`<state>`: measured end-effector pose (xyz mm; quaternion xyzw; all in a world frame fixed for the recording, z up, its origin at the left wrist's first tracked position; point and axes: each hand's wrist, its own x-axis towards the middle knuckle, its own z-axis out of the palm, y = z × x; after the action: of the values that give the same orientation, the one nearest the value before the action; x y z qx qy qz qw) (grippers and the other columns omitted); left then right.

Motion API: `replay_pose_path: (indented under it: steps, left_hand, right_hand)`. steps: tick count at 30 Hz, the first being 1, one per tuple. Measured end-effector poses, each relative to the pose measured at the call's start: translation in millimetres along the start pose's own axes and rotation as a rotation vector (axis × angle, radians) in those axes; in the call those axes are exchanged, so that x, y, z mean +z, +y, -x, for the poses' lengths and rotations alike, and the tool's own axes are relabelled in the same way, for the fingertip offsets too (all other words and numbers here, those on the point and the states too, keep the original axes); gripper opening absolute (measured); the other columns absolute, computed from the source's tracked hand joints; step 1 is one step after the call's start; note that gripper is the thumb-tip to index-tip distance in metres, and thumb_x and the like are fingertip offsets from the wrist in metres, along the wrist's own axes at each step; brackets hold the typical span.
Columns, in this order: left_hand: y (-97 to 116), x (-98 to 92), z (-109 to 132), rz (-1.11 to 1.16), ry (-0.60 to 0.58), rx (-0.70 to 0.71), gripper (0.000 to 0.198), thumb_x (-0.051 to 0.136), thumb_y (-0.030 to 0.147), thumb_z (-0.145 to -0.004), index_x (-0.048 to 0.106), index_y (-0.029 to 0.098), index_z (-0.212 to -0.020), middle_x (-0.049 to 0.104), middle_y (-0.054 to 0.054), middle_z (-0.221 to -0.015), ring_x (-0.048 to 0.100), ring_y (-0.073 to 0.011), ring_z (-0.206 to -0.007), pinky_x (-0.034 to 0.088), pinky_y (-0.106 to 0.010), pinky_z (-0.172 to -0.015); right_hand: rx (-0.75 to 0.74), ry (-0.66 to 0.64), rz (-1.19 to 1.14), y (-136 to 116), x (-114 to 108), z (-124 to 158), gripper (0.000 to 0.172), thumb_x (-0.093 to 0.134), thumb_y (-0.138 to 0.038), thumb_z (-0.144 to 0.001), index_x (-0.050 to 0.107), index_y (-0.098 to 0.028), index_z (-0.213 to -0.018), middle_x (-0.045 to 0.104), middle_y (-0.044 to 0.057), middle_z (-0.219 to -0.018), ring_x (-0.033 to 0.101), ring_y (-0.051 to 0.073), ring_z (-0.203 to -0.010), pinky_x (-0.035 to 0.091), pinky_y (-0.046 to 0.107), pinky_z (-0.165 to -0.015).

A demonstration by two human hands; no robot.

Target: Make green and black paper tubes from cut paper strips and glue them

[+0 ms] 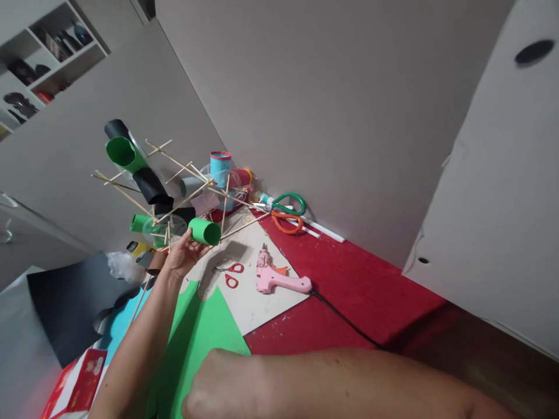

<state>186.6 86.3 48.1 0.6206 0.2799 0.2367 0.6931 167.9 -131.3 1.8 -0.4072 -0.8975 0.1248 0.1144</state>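
My left hand (187,255) reaches out over the table, its fingers closed around a short green paper tube (201,231). That tube lies sideways, its hollow end facing right, near the thin wooden sticks of a stick frame (186,198). Higher on the frame, black and green tubes (126,152) are joined in a slanting row. My right hand (222,378) is low in the view, above a green sheet (205,326). Its back shows, but its fingers are hidden. A pink glue gun (279,280) and small red-handled scissors (231,274) lie on a whitish board (248,302).
Large scissors with green and orange handles (288,212) lie by the wall on the red table cover (349,279). A blue cup (220,166) stands behind the frame. The glue gun's black cord (345,317) runs right. A black sheet (65,308) and a red-white packet (81,381) are left.
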Motion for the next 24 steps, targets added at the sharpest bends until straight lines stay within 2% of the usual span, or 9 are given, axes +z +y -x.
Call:
replay_pose_path:
  steps: [7,11,14,18,21,24]
  left_hand:
    - [-9.0,7.7,3.0,0.005,-0.034,-0.034,0.036,0.074,0.045,-0.073,0.051,0.018,-0.066,0.048,0.007,-0.049,0.059,-0.0104,-0.05,0.059,-0.029,-0.061]
    - [-17.2,21.5,-1.3,-0.098,-0.058,0.015,0.038,0.078,0.045,-0.068,0.054,0.017,-0.071,0.055,0.005,-0.054,0.059,-0.0097,-0.051,0.058,-0.029,-0.064]
    - [-24.5,34.2,-6.4,-0.221,-0.07,0.048,0.042,0.079,0.05,-0.064,0.059,0.015,-0.075,0.062,0.001,-0.06,0.061,-0.0117,-0.053,0.057,-0.029,-0.061]
    - [-33.5,47.6,-17.0,-0.408,-0.058,0.169,0.044,0.077,0.053,-0.064,0.064,0.014,-0.077,0.064,-0.001,-0.065,0.061,-0.0124,-0.057,0.053,-0.026,-0.06]
    - [-41.3,54.1,-26.1,-0.553,-0.029,0.301,0.038,0.075,0.05,-0.067,0.061,0.015,-0.068,0.057,0.003,-0.059,0.055,-0.0108,-0.055,0.044,-0.021,-0.053]
    - [-49.5,59.7,-31.8,-0.688,-0.037,0.388,0.034,0.074,0.048,-0.068,0.063,0.016,-0.071,0.054,0.003,-0.057,0.053,-0.0119,-0.056,0.039,-0.021,-0.051]
  right_hand:
    - [-0.008,0.012,-0.011,0.8,4.1,-0.7,0.026,0.059,-0.023,-0.086,0.054,-0.019,-0.061,0.069,-0.001,-0.062,0.065,0.015,-0.055,0.024,0.024,-0.032]
    - [-0.014,-0.011,-0.018,1.2,3.3,1.9,0.026,0.06,-0.02,-0.084,0.052,-0.019,-0.059,0.069,-0.001,-0.063,0.065,0.014,-0.056,0.025,0.024,-0.034]
    - [-0.021,0.021,-0.027,1.3,3.3,3.0,0.024,0.058,-0.02,-0.084,0.052,-0.02,-0.061,0.07,0.0,-0.066,0.065,0.015,-0.058,0.026,0.025,-0.034]
    - [-0.027,0.006,-0.053,1.5,3.9,3.5,0.022,0.056,-0.02,-0.085,0.053,-0.02,-0.063,0.071,0.0,-0.069,0.064,0.015,-0.059,0.027,0.025,-0.033]
    - [-0.04,-0.006,-0.057,2.0,5.0,3.8,0.02,0.057,-0.017,-0.083,0.053,-0.02,-0.064,0.069,0.0,-0.067,0.063,0.015,-0.057,0.028,0.025,-0.032]
    - [-0.047,0.022,-0.073,2.7,6.0,3.9,0.018,0.058,-0.015,-0.081,0.054,-0.02,-0.065,0.069,0.0,-0.065,0.062,0.014,-0.055,0.028,0.024,-0.033]
